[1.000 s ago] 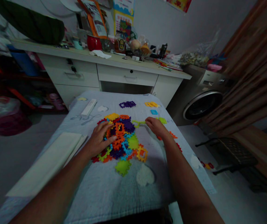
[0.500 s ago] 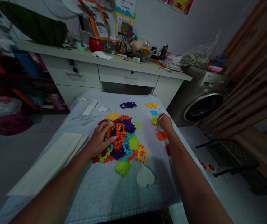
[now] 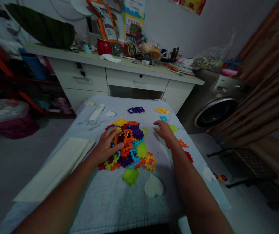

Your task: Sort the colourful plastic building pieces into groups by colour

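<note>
Fingers spread, my left hand (image 3: 109,144) rests on the left side of a heap of colourful plastic interlocking pieces (image 3: 127,148). My right hand (image 3: 164,130) hovers above the cloth between the heap and a column of sorted pieces; its fingers are slightly bent and apart, with nothing visible in them. Purple pieces (image 3: 136,110) lie together at the far side. Yellow pieces (image 3: 161,110), a blue piece (image 3: 163,118), green pieces (image 3: 173,128), orange pieces (image 3: 183,143) and red pieces (image 3: 189,157) run down the right side, partly hidden by my right hand and arm.
A pale cloth with heart prints (image 3: 134,208) covers the table. On its left lie a folded whitish sheet (image 3: 54,169) and a white oblong object (image 3: 97,112). Behind stands a cluttered white desk (image 3: 81,74); a washing machine (image 3: 210,104) is at the right.
My right hand has moved left from the green pieces towards the heap, and its fingers have come apart. My left hand stays on the heap. The view has shifted slightly.
</note>
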The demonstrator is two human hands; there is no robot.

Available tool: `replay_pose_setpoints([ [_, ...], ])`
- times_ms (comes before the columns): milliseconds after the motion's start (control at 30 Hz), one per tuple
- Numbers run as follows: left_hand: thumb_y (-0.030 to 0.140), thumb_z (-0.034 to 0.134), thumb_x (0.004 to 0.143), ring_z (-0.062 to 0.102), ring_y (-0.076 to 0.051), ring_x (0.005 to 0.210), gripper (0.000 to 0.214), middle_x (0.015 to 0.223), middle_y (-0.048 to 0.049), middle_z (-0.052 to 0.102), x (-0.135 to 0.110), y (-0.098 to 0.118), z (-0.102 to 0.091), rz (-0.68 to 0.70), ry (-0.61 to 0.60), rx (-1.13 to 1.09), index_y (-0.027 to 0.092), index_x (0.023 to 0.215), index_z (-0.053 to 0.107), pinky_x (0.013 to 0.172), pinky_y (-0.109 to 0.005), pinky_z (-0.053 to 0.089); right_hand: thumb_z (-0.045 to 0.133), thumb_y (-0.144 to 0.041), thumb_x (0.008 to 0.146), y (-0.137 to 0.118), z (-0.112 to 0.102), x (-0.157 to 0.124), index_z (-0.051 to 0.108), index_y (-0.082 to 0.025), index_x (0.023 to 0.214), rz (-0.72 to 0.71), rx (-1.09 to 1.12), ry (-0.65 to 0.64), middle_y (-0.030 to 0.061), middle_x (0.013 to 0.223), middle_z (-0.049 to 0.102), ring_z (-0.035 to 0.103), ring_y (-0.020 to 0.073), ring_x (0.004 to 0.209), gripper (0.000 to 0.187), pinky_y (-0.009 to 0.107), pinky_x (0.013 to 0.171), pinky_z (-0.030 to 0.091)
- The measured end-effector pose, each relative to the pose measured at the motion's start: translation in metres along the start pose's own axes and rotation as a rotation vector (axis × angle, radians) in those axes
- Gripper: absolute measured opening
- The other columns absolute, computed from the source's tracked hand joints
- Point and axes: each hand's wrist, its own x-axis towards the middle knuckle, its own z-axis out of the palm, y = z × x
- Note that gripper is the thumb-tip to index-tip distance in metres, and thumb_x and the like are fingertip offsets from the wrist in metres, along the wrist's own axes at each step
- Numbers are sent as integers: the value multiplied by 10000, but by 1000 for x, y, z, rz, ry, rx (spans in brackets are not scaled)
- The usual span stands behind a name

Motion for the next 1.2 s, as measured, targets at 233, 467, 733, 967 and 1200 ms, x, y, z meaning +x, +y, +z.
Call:
replay_pose_setpoints([
  [233,817,586,659,306,-364,1416,948,1518,-132,345,0,-12,-8,22,-90,-73,250,1409,463,1170,-532,263,614,-203,801,-34,28,-11,466,-171,1411,-112,-3,-176,133,1440,510,442,302,1313,629,451,1087,331],
  [467,790,688,575,263,-402,1429,1059,1554,-162,265,-1,-8,-7,-10,-160,14,254,1448,417,1151,-576,270,626,-236,830,-32,31,-10,624,-184,1202,-60,-70,-164,130,1256,611,526,274,1175,376,416,1017,379],
  [733,721,674,668,310,-382,1406,914,1529,-155,317,-1,-4,-3,-29,-108,62,240,1415,460,1147,-563,289,618,-159,801,-12,8,-11,629,-156,1194,-10,-88,-39,128,1282,603,526,256,1169,393,399,1047,361],
  [967,710,611,735,398,-341,1356,776,1468,-129,433,1,-6,-1,-19,-16,72,226,1336,536,1142,-532,313,554,-114,805,24,-23,-16,622,-176,1234,284,-172,92,101,1315,599,526,278,1188,439,407,1025,375],
  [1200,669,559,807,511,-307,1257,617,1317,-116,587,3,-6,-4,-3,79,69,203,1208,607,1098,-485,378,464,-40,790,38,-28,-20,622,-206,1252,403,-187,113,94,1366,573,519,310,1205,516,443,981,398],
])
